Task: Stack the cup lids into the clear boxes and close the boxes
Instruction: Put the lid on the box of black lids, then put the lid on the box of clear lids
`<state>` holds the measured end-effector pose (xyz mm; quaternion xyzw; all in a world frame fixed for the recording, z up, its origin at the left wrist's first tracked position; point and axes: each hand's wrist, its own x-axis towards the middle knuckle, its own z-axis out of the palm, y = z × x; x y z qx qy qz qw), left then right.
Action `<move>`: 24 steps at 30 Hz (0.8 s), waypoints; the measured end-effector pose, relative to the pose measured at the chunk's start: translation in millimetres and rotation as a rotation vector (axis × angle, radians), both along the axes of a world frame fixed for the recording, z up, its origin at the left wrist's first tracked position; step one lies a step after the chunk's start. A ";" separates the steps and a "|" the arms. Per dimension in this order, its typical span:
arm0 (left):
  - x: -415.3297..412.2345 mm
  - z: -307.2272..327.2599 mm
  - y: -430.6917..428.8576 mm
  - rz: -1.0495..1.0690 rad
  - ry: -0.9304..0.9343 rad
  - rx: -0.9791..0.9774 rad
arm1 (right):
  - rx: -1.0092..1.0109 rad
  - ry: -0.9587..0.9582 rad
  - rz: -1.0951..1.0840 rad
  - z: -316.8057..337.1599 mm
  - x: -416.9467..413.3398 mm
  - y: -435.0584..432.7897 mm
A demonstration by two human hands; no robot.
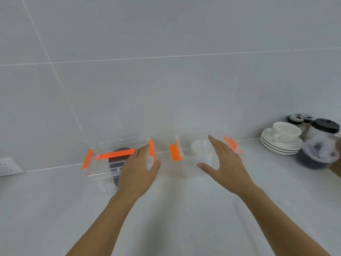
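Observation:
Two clear boxes with orange latches stand against the tiled wall. The left box (103, 163) has an orange handle across its lid and dark lids (118, 161) inside. My left hand (138, 169) rests on its right end by the orange latch, fingers curled on the box's edge. The right box (186, 156) holds pale, clear lids (200, 147). My right hand (225, 161) hovers over it with fingers spread, holding nothing. The picture is blurred, and whether the right box has its cover on is unclear.
At the right stand a white cup (285, 132) on stacked saucers (280, 146), small jars with dark tops (300, 119), a black-lidded jar (325, 126) and a blurred bowl (319, 154). A wall socket (9, 166) sits at the far left.

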<state>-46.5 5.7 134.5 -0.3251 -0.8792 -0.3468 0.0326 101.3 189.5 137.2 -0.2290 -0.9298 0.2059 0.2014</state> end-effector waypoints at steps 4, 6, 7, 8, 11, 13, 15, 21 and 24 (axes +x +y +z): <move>41.0 -19.2 37.9 -0.128 0.047 -0.045 | 0.069 -0.066 -0.086 -22.1 47.5 25.2; 59.6 -31.1 56.6 -0.179 0.017 -0.072 | 0.049 -0.089 -0.142 -33.4 70.8 38.4; 69.1 -37.2 66.0 -0.201 -0.006 -0.093 | 0.028 -0.102 -0.172 -38.9 82.7 44.8; 78.6 -44.1 75.5 -0.223 -0.028 -0.117 | 0.012 -0.118 -0.199 -45.1 95.0 51.3; 105.7 -62.2 100.3 -0.282 -0.061 -0.173 | -0.019 -0.172 -0.255 -62.4 127.0 69.0; 122.2 -72.8 114.9 -0.307 -0.088 -0.202 | -0.036 -0.201 -0.283 -74.2 146.0 80.5; 137.3 -82.0 126.4 -0.324 -0.122 -0.236 | -0.056 -0.228 -0.309 -84.9 162.1 90.5; 168.5 -108.9 149.7 -0.363 -0.261 -0.412 | -0.105 -0.333 -0.331 -106.0 196.6 117.5; 178.6 -117.6 153.7 -0.343 -0.417 -0.462 | -0.164 -0.358 -0.359 -115.7 205.6 126.6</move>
